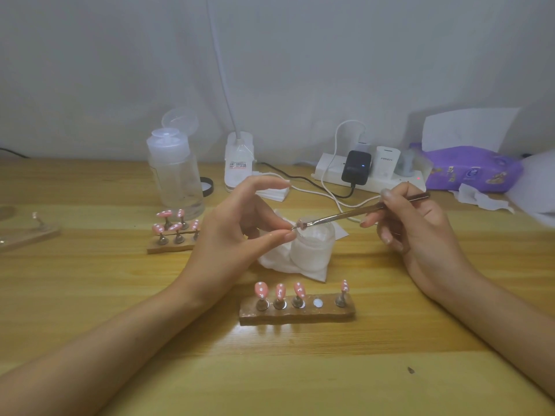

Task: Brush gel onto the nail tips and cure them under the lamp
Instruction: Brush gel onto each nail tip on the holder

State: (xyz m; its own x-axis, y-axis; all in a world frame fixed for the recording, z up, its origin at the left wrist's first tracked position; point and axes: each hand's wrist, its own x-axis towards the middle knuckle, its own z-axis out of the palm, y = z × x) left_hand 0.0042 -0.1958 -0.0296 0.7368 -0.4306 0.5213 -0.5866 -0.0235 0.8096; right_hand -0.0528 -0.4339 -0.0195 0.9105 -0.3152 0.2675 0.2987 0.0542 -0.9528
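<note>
Left hand (237, 226): raised over the desk just left of the jar, index finger stretched out on top, thumb tip drawn in against a curled finger right at the jar's rim. It looks like a pinch, but from here I cannot tell whether anything is caught between them.
Right hand (420, 232): fingers curled round the metal handle of the gel brush (360, 211), held like a pen and slanting down to the left.
Brush tip: over the near-left rim of the jar, just beside the left thumb; a small pinkish bit shows there, too small to make out.
Gel jar (313, 244): white, frosted, lid off, standing on a crumpled white wipe (282, 262) between the two hands.
Near holder (297, 313): a brown bar in front of the jar, carrying four pink nail tips (260, 289) with white dots, upright on little pegs. The fourth spot shows only a bare round disc (317, 303).
Far holder (169, 246): behind the left wrist, more dotted pink tips standing on it.
Lamp (238, 160): white base at the back of the desk, its gooseneck rising out of view; well apart from both holders.
Pump bottle (175, 172): clear, flip cap open, behind the far holder.
Power strip (369, 178): along the wall with a black charger (356, 168) plugged in.
Tissue pack (471, 169): purple, far right.
Desk (300, 370): pale wood.
</note>
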